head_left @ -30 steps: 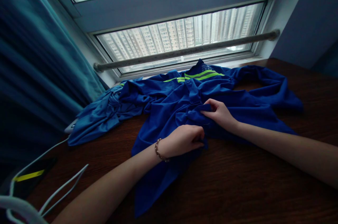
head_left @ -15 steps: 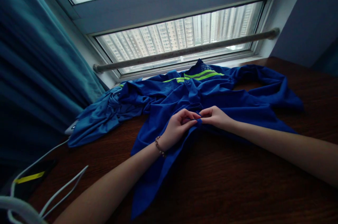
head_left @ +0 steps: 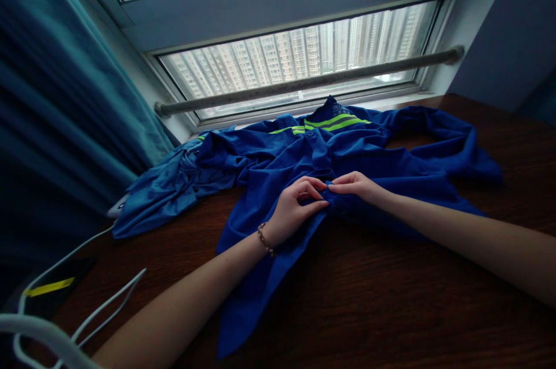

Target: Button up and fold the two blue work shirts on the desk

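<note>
A blue work jacket (head_left: 278, 183) with yellow-green reflective stripes lies spread on a dark wooden table (head_left: 369, 299), its collar toward the window. My left hand (head_left: 297, 207), with a beaded bracelet on the wrist, pinches the front edge of the jacket near the bottom hem. Right beside it, my right hand (head_left: 358, 186) grips the same edge between thumb and forefinger. The fingertips of both hands almost meet at the placket. A button higher up the front shows; whatever small part lies between my fingertips is mostly hidden.
Lighter blue crumpled cloth (head_left: 160, 195) lies at the left, by a teal curtain (head_left: 65, 97). White cables (head_left: 104, 314) and a dark flat object with a yellow strip (head_left: 50, 287) are at the lower left. A metal bar (head_left: 304, 85) crosses the window behind.
My right fingers have straightened a little and shifted on the jacket edge. My left thumb and fingers have parted slightly. The jacket stays in place; the view has shifted slightly.
</note>
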The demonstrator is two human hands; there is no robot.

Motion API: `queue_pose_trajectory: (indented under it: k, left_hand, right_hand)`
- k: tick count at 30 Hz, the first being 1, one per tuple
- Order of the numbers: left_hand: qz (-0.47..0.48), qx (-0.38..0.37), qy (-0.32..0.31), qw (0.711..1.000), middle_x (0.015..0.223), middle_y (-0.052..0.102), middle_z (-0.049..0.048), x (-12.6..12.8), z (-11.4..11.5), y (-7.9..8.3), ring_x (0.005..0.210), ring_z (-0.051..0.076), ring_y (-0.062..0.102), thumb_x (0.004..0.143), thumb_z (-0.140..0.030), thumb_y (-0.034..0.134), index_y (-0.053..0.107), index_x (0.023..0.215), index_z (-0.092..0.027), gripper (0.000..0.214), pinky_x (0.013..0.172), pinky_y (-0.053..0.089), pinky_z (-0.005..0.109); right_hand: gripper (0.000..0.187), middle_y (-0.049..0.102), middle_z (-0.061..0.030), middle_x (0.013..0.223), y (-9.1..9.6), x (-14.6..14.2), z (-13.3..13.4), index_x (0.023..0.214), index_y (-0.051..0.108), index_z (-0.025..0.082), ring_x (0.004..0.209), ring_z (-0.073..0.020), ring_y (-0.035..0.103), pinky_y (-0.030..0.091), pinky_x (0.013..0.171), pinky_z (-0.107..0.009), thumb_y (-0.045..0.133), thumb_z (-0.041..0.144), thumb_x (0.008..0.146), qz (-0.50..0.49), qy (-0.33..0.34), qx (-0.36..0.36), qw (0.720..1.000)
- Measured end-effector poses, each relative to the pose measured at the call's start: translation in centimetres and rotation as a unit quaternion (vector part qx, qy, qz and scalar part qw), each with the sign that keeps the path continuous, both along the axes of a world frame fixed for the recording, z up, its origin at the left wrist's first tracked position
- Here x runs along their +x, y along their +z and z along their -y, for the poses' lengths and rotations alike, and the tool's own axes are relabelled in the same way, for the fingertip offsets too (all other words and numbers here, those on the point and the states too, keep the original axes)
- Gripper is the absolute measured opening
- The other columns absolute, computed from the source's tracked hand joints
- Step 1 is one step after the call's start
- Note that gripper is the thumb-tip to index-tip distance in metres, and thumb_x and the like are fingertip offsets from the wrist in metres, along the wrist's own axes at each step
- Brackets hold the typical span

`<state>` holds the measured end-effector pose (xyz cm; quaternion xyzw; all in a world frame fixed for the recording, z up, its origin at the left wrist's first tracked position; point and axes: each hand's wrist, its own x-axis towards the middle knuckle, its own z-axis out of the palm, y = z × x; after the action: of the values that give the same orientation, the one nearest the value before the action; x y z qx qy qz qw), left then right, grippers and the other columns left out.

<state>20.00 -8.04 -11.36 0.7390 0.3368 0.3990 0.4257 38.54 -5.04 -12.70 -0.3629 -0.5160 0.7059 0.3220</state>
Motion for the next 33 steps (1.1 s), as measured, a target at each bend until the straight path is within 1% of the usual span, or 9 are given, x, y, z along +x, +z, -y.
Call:
queue_pose_trajectory:
  k: [8, 12, 15, 18, 20, 23, 27, 30, 33]
  left_hand:
    - [-0.082, 0.137, 0.027, 0.987, 0.093, 0.053, 0.0062, 0.1, 0.5, -0.2, 0.089, 0.016, 0.051, 0.073, -0.021, 0.058, 0.052, 0.069, -0.015, 0.009, 0.079, 0.044, 0.033]
    - [-0.138, 0.242, 0.062, 0.958, 0.095, 0.053, 0.0064, 0.0, 1.2, -0.6, 0.09, 0.017, 0.049, 0.075, -0.02, 0.055, 0.052, 0.072, -0.017, 0.005, 0.078, 0.044, 0.034]
    - [-0.163, 0.281, -0.008, 0.946, 0.09, 0.057, 0.0058, 0.1, 1.7, -0.7, 0.085, 0.015, 0.05, 0.079, -0.017, 0.048, 0.051, 0.074, -0.017, 0.005, 0.077, 0.043, 0.033]
    - [-0.178, 0.25, -0.119, 0.944, 0.086, 0.058, 0.0054, 0.3, 1.9, -0.6, 0.083, 0.014, 0.051, 0.082, -0.016, 0.042, 0.05, 0.078, -0.016, 0.009, 0.077, 0.044, 0.03]
    - [-0.19, 0.216, -0.14, 0.947, 0.083, 0.058, 0.0053, 0.4, 1.9, -0.6, 0.083, 0.014, 0.051, 0.082, -0.018, 0.041, 0.05, 0.079, -0.016, 0.01, 0.077, 0.043, 0.029]
    - [-0.19, 0.162, -0.107, 0.962, 0.08, 0.057, 0.0044, 0.4, 1.7, -0.6, 0.079, 0.014, 0.053, 0.081, -0.022, 0.045, 0.051, 0.081, -0.015, 0.009, 0.074, 0.044, 0.028]
    - [-0.146, 0.103, -0.022, 0.984, 0.075, 0.056, 0.002, 0.2, 1.4, -0.7, 0.068, 0.011, 0.053, 0.08, -0.027, 0.049, 0.05, 0.08, -0.015, 0.012, 0.063, 0.044, 0.024]
    - [-0.116, 0.093, 0.044, 0.988, 0.073, 0.057, 0.0007, 0.2, 1.1, -0.9, 0.067, 0.011, 0.054, 0.077, -0.032, 0.053, 0.05, 0.078, -0.016, 0.016, 0.063, 0.044, 0.024]
    - [-0.105, 0.093, 0.072, 0.987, 0.073, 0.059, 0.0003, 0.1, 1.0, -1.2, 0.067, 0.011, 0.056, 0.074, -0.034, 0.057, 0.051, 0.076, -0.016, 0.019, 0.063, 0.046, 0.023]
  right_hand:
    - [0.018, 0.057, 0.0035, 0.057, 0.2, -0.3, 0.4, 0.065, 0.063, 0.013, 0.052, -0.0062, 0.049, 0.034, 0.049, -0.018, 0.07, 0.026, 0.056, 0.038, 0.027, 0.068, 0.997]
    - [0.023, 0.062, 0.0005, 0.066, 0.1, -0.4, 0.6, 0.072, 0.064, 0.012, 0.058, -0.0098, 0.054, 0.04, 0.057, -0.021, 0.07, 0.026, 0.056, 0.015, 0.027, 0.038, 0.999]
    - [0.024, 0.063, 0.0003, 0.066, -0.1, -0.5, 0.6, 0.072, 0.063, 0.012, 0.058, -0.0105, 0.055, 0.041, 0.058, -0.022, 0.07, 0.027, 0.055, -0.001, 0.014, 0.027, 1.0]
    - [0.024, 0.061, 0.0013, 0.064, -0.1, -0.6, 0.8, 0.071, 0.061, 0.012, 0.057, -0.0092, 0.053, 0.04, 0.055, -0.021, 0.071, 0.027, 0.055, -0.003, -0.001, 0.036, 0.999]
    - [0.024, 0.061, 0.0017, 0.064, 0.0, -0.6, 0.9, 0.071, 0.06, 0.013, 0.056, -0.0087, 0.053, 0.04, 0.053, -0.02, 0.071, 0.027, 0.055, -0.004, -0.001, 0.037, 0.999]
    - [0.022, 0.059, 0.0028, 0.061, 0.0, -0.5, 0.9, 0.068, 0.059, 0.013, 0.052, -0.0072, 0.051, 0.037, 0.05, -0.018, 0.07, 0.03, 0.058, -0.005, 0.008, 0.034, 0.999]
    - [0.024, 0.055, 0.0033, 0.053, 0.0, -0.3, 0.9, 0.063, 0.058, 0.012, 0.045, -0.0051, 0.046, 0.032, 0.044, -0.016, 0.066, 0.034, 0.064, -0.004, 0.018, 0.022, 1.0]
    - [0.025, 0.054, 0.0028, 0.05, -0.1, -0.2, 0.8, 0.062, 0.059, 0.011, 0.042, -0.0043, 0.044, 0.03, 0.042, -0.016, 0.063, 0.036, 0.067, 0.004, 0.029, 0.02, 0.999]
    - [0.025, 0.055, 0.0019, 0.05, 0.0, -0.1, 0.8, 0.065, 0.062, 0.011, 0.041, -0.0044, 0.044, 0.031, 0.041, -0.017, 0.063, 0.036, 0.067, -0.001, 0.037, 0.008, 0.999]
